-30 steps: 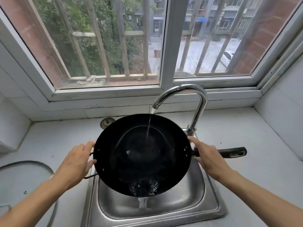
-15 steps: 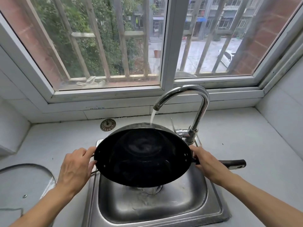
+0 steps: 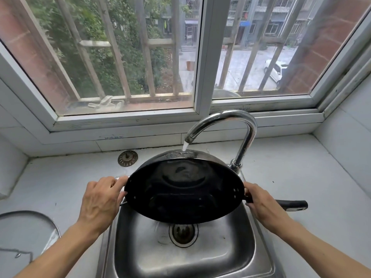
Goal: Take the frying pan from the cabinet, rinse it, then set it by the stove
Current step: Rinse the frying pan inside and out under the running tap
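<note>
The black frying pan (image 3: pixel 183 189) hangs over the steel sink (image 3: pixel 236 255), tipped steeply so its inside faces me. My left hand (image 3: pixel 100 201) grips the rim and small side handle on the left. My right hand (image 3: pixel 261 203) holds the base of the long black handle (image 3: pixel 293 204), which points right. Water from the curved chrome faucet (image 3: pixel 230 125) lands on the pan's raised back edge. The drain (image 3: pixel 183 232) shows just under the pan's lower rim.
A metal sink strainer (image 3: pixel 127 158) lies on the white counter behind the sink. A glass lid (image 3: pixel 26 235) rests on the counter at the lower left. A barred window (image 3: pixel 124 57) stands right behind the faucet, and a tiled wall (image 3: pixel 349 141) closes the right side.
The pan has tilted from nearly flat under the stream to steeply toward me, so the water now hits its back edge. The pooled water has poured out and the drain has come into view.
</note>
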`<state>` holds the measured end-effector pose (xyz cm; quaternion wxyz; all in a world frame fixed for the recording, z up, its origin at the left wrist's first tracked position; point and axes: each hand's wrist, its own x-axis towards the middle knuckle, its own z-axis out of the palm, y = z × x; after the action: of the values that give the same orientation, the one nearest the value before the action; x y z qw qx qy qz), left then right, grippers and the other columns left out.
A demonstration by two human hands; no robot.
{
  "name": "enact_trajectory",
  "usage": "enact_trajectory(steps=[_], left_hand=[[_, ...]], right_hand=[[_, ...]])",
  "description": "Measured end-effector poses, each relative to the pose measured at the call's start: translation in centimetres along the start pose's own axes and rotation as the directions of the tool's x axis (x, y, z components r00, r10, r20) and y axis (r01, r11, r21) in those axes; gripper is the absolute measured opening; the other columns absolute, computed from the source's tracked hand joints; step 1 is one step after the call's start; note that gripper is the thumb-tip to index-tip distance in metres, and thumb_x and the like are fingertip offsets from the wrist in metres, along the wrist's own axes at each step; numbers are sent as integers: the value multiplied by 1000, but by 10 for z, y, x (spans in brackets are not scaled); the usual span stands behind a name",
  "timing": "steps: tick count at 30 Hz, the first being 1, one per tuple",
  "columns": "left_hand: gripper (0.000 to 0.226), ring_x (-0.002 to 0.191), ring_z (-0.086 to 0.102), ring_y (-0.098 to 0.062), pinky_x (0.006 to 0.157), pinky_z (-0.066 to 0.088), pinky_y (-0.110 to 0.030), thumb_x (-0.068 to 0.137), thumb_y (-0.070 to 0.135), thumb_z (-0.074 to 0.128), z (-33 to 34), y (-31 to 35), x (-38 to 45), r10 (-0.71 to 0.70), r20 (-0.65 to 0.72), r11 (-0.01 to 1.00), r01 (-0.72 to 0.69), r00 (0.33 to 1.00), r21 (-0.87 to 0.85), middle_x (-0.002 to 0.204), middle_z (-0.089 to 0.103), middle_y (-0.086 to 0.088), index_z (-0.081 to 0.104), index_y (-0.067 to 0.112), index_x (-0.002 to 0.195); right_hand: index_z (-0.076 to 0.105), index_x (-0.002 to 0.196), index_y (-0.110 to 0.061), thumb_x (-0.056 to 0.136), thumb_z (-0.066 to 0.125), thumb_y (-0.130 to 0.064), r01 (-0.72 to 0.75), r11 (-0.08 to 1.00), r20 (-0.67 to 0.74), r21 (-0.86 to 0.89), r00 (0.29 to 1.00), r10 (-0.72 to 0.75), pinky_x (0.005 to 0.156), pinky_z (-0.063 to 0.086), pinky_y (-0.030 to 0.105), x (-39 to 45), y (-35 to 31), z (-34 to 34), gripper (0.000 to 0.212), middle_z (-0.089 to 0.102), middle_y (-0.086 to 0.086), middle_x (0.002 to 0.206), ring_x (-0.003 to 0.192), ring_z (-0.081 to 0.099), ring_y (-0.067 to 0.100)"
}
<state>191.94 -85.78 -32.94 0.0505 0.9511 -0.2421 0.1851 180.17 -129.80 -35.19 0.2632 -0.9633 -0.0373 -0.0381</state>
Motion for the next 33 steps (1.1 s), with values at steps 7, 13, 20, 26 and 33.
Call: enact_trajectory(steps=[7,13,20,26,33], left_hand=[[49,67,52,-29,63,32,-38,65,12,85,-2,8,17,42,-14,999,-42,999,12,75,52,-2,58,18,105],[50,67,54,-28,63,29,-36,65,10,84,-7,19,33,77,-35,997,-76,996,14,77,55,-2,60,19,107],[46,66,50,-26,62,32,-37,67,11,82,-10,31,52,113,-32,993,-112,993,31,77,51,-3,59,20,106],[44,66,49,-28,62,31,-38,67,12,81,-16,38,63,139,-9,988,-138,990,72,74,51,-3,60,20,105],[44,64,48,-28,61,33,-38,66,12,82,-18,38,60,130,2,989,-130,992,75,73,51,-4,58,20,102]], right_hand=[[26,124,-59,83,66,-4,-68,997,-4,28,998,68,82,46,31,-17,2,1,80,53,-7,104,92,53,14],[27,130,-46,81,68,-2,-146,989,-11,3,989,146,77,40,24,-31,6,0,78,55,-3,101,87,54,12],[29,125,-50,79,71,-1,-226,974,-43,28,973,227,76,43,27,-45,8,2,79,58,-7,99,86,58,12],[29,129,-43,79,71,0,-251,967,-63,51,965,254,76,43,27,-51,6,1,78,57,-8,100,86,58,8],[30,129,-43,78,72,0,-245,968,-68,45,966,248,75,44,28,-48,3,-2,79,57,-8,98,86,59,12]])
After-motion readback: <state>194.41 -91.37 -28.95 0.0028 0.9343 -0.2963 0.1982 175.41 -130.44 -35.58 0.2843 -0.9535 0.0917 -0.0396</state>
